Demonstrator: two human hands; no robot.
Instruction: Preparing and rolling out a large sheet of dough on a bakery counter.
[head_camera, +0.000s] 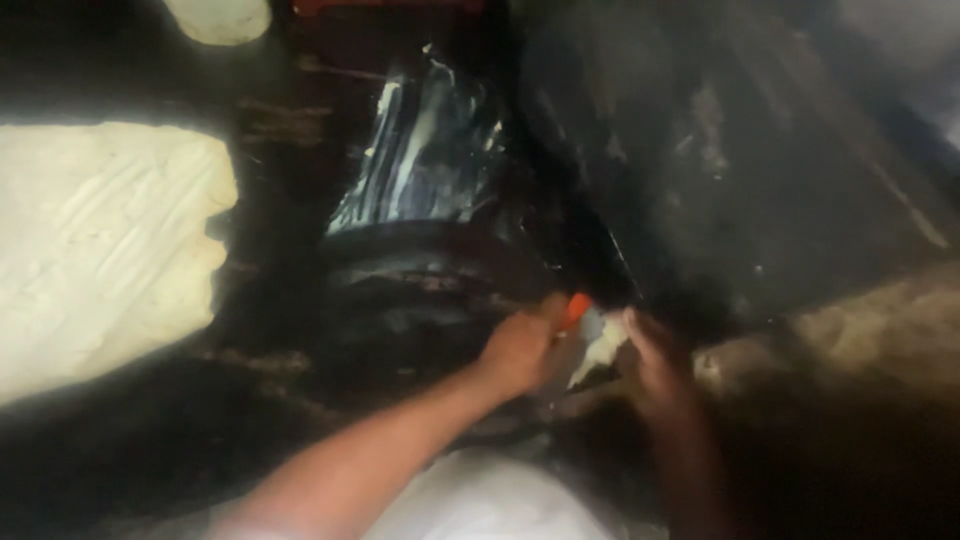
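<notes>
A: What containers were in view, and what did they hold?

B: One black plastic bag (425, 150) lay at centre, far from the person. Its glossy surface carried pale streaks. Its contents could not be determined. A dark ribbed mass (430, 270) sat just near of it; the blur prevented closer identification.

A: State the position of the hands.

B: The left hand (520, 345) and the right hand (655, 355) were close together at centre, near of the bag.

A: State the grip.

B: The left hand was curled closed around an orange-handled tool (576, 308); only the orange tip projected to the right of the fist. The right hand was curled against a small whitish lump (600, 350). Whether it gripped the lump or merely touched it could not be told.

A: Where did the lump lie relative to the grip?

B: Between the two hands, just below the orange tip.

A: Surroundings?

B: A large pale slab (100, 250) lay at left, well apart.
</notes>
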